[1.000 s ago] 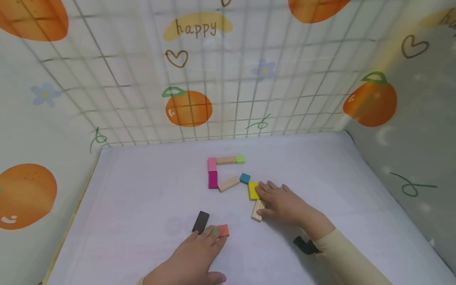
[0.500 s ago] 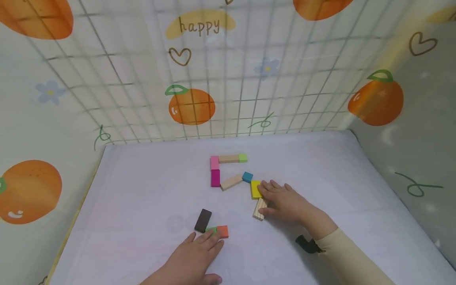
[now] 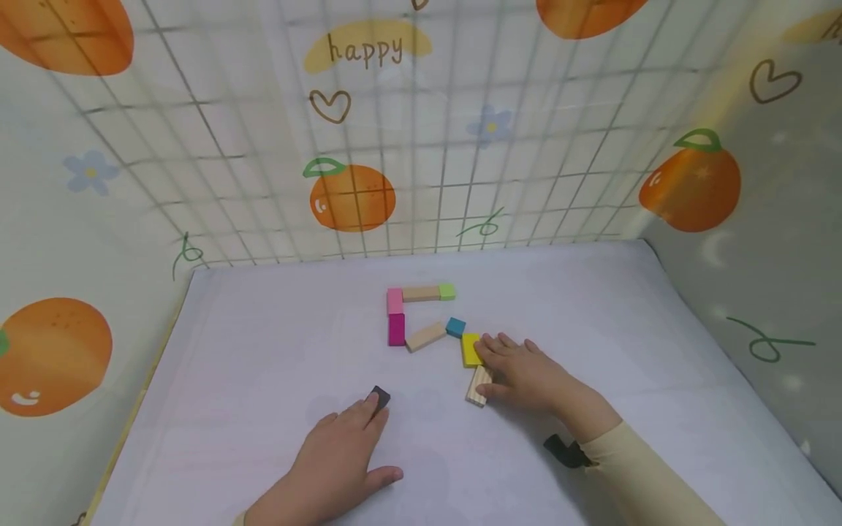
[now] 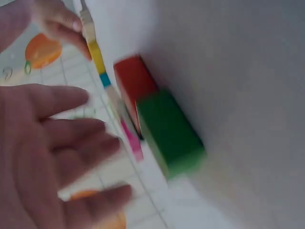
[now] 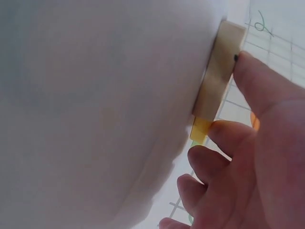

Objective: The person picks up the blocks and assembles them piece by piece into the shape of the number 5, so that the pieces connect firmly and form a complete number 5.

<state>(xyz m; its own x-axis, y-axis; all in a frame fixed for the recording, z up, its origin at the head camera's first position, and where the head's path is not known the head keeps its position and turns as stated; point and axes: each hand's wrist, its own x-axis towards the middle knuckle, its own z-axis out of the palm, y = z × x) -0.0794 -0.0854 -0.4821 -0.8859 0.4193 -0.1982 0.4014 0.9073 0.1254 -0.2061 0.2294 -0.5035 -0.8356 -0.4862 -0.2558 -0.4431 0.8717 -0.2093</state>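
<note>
My left hand (image 3: 338, 460) reaches over a black block (image 3: 381, 393) with straight fingers, covering most of it in the head view. A green block (image 4: 171, 131) and a red block (image 4: 132, 78) stand end to end beside its spread fingers in the left wrist view; the head view hides both. My right hand (image 3: 529, 374) lies with relaxed fingers at a yellow block (image 3: 469, 352) and a grooved wooden block (image 3: 475, 387). In the right wrist view, its thumb touches the wooden block (image 5: 220, 71), while the index fingertip meets the yellow one.
Beyond the hands, a bent row of blocks runs from a blue block (image 3: 455, 327) through a plain wooden one (image 3: 426, 337), magenta (image 3: 397, 330) and pink (image 3: 395, 300) blocks, another wooden one (image 3: 421, 294), to a light green block (image 3: 447, 292). A printed curtain (image 3: 421, 139) hangs behind the white table (image 3: 263, 351).
My left hand has shifted left and forward from the green and red blocks, and its fingers now overlap the black block. My right hand stays in place.
</note>
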